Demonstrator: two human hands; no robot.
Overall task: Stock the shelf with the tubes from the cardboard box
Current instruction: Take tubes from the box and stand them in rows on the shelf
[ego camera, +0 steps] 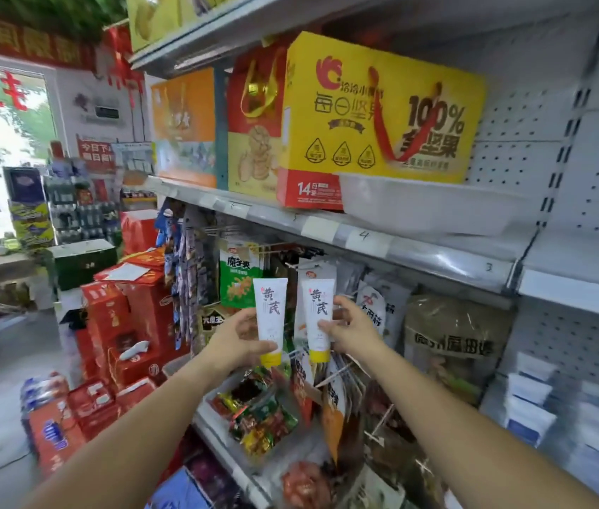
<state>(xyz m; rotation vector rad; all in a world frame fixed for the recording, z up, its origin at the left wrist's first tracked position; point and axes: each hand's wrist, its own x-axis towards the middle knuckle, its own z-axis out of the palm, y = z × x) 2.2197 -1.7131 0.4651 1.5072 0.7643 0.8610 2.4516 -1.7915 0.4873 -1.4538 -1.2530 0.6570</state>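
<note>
Holding, in our left hand [243, 334], the left tube [270, 314]: white, yellow cap down, upright, fingers curled round its lower half

Right tube [318, 314]: same kind, cap down, upright, pinched by our right hand [349, 325], thumb on the front, fingers at its far edge

Both tubes: side by side, near but apart, raised in front of hanging snack packs [237, 277]

Shelf [364, 236]: above the tubes, handwritten numbers along its front strip

On it: yellow box [382, 112]; white basin [419, 207] in front of the box, possibly touching, though blur leaves us unsure

Floor, left: red cartons [121, 325], stacked
</note>
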